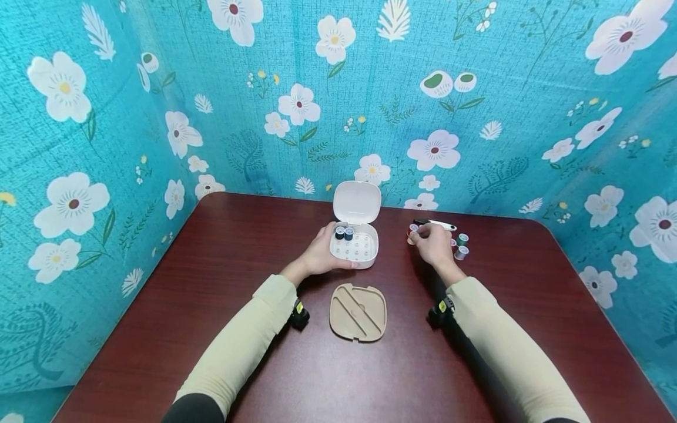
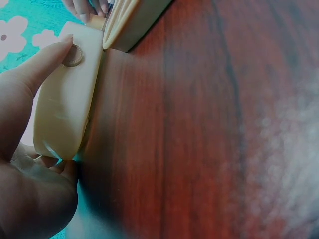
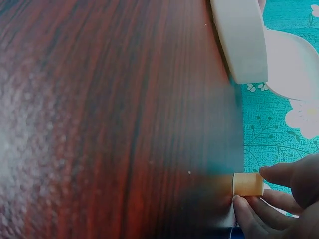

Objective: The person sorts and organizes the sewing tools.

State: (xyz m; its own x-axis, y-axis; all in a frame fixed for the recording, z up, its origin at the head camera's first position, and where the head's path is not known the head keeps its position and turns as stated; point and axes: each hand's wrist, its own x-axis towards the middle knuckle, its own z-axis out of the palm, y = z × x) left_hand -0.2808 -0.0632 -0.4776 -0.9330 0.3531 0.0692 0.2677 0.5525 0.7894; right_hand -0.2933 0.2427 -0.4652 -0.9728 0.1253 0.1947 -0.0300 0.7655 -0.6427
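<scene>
My R hand [image 1: 435, 245] pinches a yellowish spool [image 3: 248, 184] btwn thumb & fingers, closed just to its width, off to the R of the white box [image 1: 365, 265]; L hand [image 1: 317, 252] grips that box, thumb across its front. Box lid [image 1: 357, 201] is up, 2 dark spools [image 1: 349, 234] in the back L corner. Tan tray [image 1: 358, 314] lies nearer me, green spool [image 1: 462, 239] & blk/white tool [image 1: 446, 226] near R hand
</scene>
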